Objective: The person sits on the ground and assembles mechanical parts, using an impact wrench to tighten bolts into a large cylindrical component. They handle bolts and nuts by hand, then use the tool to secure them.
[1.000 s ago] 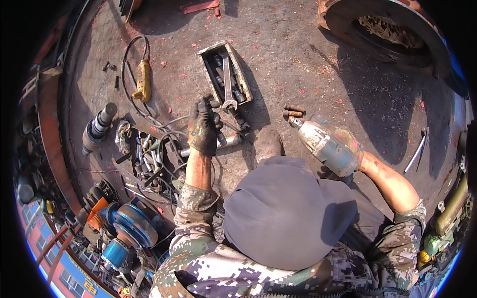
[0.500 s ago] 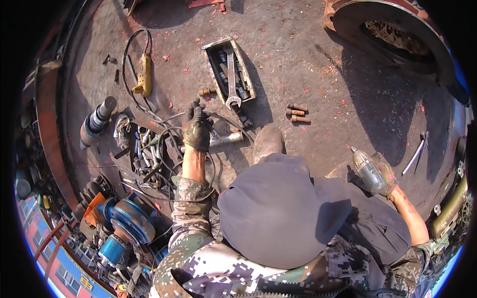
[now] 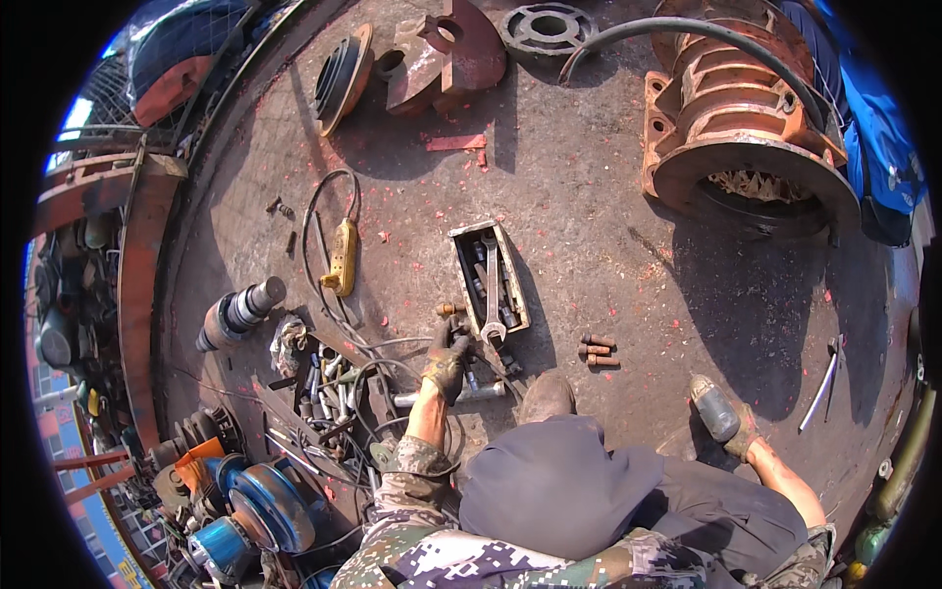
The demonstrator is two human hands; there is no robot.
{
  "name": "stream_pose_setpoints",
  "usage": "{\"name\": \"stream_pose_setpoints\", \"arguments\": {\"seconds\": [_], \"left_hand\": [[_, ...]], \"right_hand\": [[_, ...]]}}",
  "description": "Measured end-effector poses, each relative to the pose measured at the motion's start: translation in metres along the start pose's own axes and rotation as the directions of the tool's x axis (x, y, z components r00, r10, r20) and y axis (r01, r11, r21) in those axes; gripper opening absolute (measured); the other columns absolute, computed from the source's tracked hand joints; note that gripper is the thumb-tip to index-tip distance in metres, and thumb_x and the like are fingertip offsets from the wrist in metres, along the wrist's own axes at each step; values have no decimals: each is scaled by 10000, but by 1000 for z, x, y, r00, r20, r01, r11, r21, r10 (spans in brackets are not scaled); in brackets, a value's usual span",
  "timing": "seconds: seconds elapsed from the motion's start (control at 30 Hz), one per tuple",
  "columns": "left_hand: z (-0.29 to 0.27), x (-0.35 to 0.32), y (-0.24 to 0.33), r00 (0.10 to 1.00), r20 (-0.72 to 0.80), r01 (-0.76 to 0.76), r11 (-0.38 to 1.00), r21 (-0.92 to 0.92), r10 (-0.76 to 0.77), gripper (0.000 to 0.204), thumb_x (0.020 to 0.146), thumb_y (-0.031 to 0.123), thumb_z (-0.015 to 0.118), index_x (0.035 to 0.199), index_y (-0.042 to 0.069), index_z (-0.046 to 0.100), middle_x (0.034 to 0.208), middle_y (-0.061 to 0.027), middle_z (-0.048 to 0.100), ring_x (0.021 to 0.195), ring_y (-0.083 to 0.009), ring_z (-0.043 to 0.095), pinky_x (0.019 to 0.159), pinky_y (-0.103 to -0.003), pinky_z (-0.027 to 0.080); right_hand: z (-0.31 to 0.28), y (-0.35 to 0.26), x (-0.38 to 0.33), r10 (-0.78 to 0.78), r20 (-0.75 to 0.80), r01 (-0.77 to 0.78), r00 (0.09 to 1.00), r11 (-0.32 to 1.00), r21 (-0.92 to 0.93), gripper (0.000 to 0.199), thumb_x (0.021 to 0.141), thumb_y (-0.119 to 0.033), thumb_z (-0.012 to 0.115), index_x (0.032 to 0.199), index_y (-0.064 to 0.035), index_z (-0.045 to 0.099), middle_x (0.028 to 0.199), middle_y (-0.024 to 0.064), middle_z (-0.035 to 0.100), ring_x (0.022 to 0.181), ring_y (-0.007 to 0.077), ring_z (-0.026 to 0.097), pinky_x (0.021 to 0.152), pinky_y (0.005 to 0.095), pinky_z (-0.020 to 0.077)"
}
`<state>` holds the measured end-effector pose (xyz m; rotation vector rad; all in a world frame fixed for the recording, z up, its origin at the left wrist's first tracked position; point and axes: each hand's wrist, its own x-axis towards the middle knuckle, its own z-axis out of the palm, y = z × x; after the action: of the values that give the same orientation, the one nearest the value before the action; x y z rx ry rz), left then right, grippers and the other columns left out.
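My left hand (image 3: pixel 446 365), in a dark worn glove, reaches forward with its fingers stretched out. Its fingertips are right beside a rusty bolt (image 3: pixel 449 309) on the ground, and whether they touch it is hard to see. Just past it stands a narrow open box (image 3: pixel 457 257) with an open-end wrench (image 3: pixel 492 285) and several sockets inside. At the right, my gloved right hand (image 3: pixel 744 434) is closed around a grey, round-nosed tool that looks like an impact wrench (image 3: pixel 718 410). A metal bar (image 3: pixel 471 395) lies under my left wrist.
Several rusty bolts (image 3: pixel 599 350) lie ahead of my boot (image 3: pixel 548 398). A yellow power strip (image 3: pixel 340 257), cables, a stepped shaft (image 3: pixel 240 312) and a pile of tools (image 3: pixel 329 388) are left. A large rusty housing (image 3: pixel 736 108) stands far right; a blue machine (image 3: pixel 265 510) is lower left.
The view has tilted up, showing more of the far ground. My left hand has moved forward, its fingers reaching closer to the bolt. The right hand keeps hold of the impact wrench, whose nose has turned.
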<state>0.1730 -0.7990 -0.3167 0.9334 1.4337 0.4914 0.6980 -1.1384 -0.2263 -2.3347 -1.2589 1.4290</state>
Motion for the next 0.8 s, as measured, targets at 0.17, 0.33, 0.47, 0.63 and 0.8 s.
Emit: {"name": "stream_pose_setpoints", "arguments": {"seconds": [0.17, 0.33, 0.47, 0.63, 0.8], "left_hand": [[-5, -11, 4, 981, -180, 24, 974, -225, -66, 359, 1074, 193, 619, 1414, 91, 560, 1051, -13, 708, 659, -78, 552, 523, -231, 428], [-13, 8, -25, 961, -277, -46, 990, -131, 8, 330, 1069, 216, 639, 1357, 56, 634, 978, -42, 741, 742, -95, 615, 619, -252, 487], [-17, 21, -38, 920, -373, -170, 980, -100, 121, 339, 1034, 196, 691, 1324, 25, 658, 1028, -78, 744, 866, -134, 673, 769, -284, 537], [7, 23, -14, 903, -359, -69, 905, 420, 235, 479, 913, 254, 820, 1286, -6, 669, 1148, -187, 741, 1048, -268, 701, 925, -381, 537], [-51, 45, -71, 821, -350, -27, 643, 766, 451, 355, 932, 309, 792, 1111, 14, 708, 1016, -169, 757, 909, -283, 724, 835, -395, 550]], "right_hand": [[-4, -41, 33, 30, -52, -36, 998, 992, -118, 387, 763, -291, 832, 1061, -63, 737, 977, 213, 742, 900, 324, 726, 770, 438, 546], [-32, -126, 35, 12, -52, -31, 999, 923, -383, 544, 785, -175, 814, 1295, -84, 647, 1136, 162, 744, 1112, 396, 692, 971, 487, 523], [-4, -67, 62, 7, -24, -19, 1000, 829, -559, 548, 799, -163, 788, 1320, -102, 628, 1108, 167, 744, 1122, 389, 694, 996, 484, 516], [5, -58, 53, 111, -31, -104, 993, 746, -658, 263, 824, -168, 731, 1056, -49, 759, 1052, 198, 762, 1019, 356, 752, 884, 452, 587], [5, -76, 67, 91, 63, -43, 994, 837, -546, 259, 838, -168, 692, 1065, -80, 781, 1026, 190, 777, 975, 377, 758, 860, 480, 591]]}}
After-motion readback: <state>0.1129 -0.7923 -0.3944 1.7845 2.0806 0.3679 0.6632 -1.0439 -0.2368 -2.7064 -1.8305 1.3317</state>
